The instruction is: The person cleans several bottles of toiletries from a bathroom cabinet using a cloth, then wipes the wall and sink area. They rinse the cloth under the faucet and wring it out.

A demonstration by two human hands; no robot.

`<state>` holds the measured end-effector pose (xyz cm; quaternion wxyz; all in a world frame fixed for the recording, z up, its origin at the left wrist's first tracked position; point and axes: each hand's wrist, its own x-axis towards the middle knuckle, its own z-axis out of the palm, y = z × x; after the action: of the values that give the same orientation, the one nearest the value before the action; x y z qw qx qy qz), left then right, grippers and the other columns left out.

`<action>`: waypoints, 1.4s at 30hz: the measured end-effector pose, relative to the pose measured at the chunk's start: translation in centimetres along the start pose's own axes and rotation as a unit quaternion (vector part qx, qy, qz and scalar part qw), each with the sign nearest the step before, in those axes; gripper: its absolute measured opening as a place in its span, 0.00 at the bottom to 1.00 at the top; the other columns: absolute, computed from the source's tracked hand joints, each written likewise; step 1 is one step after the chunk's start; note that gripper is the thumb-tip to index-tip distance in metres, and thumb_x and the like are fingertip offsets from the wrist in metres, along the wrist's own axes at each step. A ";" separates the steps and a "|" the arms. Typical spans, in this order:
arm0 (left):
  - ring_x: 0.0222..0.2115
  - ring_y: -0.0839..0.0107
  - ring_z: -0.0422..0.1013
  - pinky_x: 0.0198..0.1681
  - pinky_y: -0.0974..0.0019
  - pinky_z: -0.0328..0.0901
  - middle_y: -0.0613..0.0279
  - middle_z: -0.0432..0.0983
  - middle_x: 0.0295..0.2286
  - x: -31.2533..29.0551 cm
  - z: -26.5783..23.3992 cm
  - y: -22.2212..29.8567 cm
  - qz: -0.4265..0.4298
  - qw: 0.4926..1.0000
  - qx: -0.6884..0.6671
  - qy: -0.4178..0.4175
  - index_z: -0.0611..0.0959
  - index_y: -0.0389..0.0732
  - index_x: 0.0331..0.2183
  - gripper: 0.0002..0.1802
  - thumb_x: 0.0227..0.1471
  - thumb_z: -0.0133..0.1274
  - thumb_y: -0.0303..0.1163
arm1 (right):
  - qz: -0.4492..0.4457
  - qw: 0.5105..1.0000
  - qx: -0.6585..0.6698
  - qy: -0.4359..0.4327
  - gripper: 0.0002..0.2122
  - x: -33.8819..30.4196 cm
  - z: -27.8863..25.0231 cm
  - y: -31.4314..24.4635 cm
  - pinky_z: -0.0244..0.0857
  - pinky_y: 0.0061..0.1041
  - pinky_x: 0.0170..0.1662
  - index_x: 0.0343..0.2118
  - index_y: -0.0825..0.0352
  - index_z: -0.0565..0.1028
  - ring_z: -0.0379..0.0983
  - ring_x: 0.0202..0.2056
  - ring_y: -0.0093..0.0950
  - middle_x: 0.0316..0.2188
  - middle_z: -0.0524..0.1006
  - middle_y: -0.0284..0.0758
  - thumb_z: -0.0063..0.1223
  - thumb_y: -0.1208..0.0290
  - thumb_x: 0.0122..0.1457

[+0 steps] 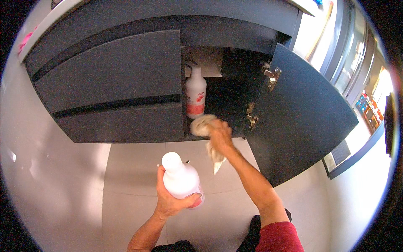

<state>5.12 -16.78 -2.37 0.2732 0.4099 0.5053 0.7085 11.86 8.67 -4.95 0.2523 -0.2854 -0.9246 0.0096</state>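
My left hand (170, 201) is wrapped round a white bottle (180, 178) with a white cap and a pink-red label low on its side. It is held above the floor, in front of the cabinet. My right hand (221, 136), a little blurred, grips a cream cloth (203, 125) at the front edge of the open cabinet; one end of the cloth hangs below the hand. Just behind the cloth, a second white bottle (195, 90) with a similar pink label stands upright inside the cabinet at its left side.
The dark grey cabinet door (308, 113) stands swung out to the right, with metal hinges (273, 77) on its inner side. Drawer fronts (113, 71) fill the left of the cabinet. Pale tiles (138, 168) cover the floor. A glazed door frame (352, 54) is at the far right.
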 end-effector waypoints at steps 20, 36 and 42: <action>0.39 0.66 0.67 0.42 0.61 0.64 0.55 0.65 0.38 0.4 0.4 0.7 0.006 0.996 0.087 0.010 0.58 0.39 0.46 0.47 0.25 0.67 0.34 | -0.144 0.985 0.093 -0.013 0.18 -1.8 -0.6 -3.7 0.56 0.38 0.47 0.42 0.65 0.70 0.60 0.45 0.42 0.45 0.65 0.40 0.46 0.82 0.44; 0.40 0.68 0.66 0.44 0.62 0.62 0.56 0.68 0.38 6.7 4.7 -1.1 0.063 0.993 0.077 0.060 0.63 0.40 0.47 0.44 0.26 0.68 0.33 | 0.023 0.897 -0.118 -0.425 0.13 -13.3 -7.1 -3.0 0.67 0.39 0.39 0.40 0.68 0.70 0.67 0.40 0.46 0.38 0.68 0.48 0.44 0.76 0.50; 0.40 0.67 0.66 0.44 0.64 0.61 0.52 0.69 0.40 13.4 8.7 -1.1 0.119 0.990 0.059 0.056 0.65 0.37 0.47 0.42 0.28 0.66 0.35 | -0.053 0.847 -0.087 -0.521 0.21 -18.0 -6.9 -0.8 0.68 0.38 0.38 0.48 0.54 0.65 0.66 0.41 0.46 0.41 0.67 0.45 0.47 0.75 0.49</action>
<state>5.68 -1.40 2.02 0.1335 0.4417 0.5084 0.7270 27.50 -2.44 -7.09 -0.2924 -0.2096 -0.9309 0.0632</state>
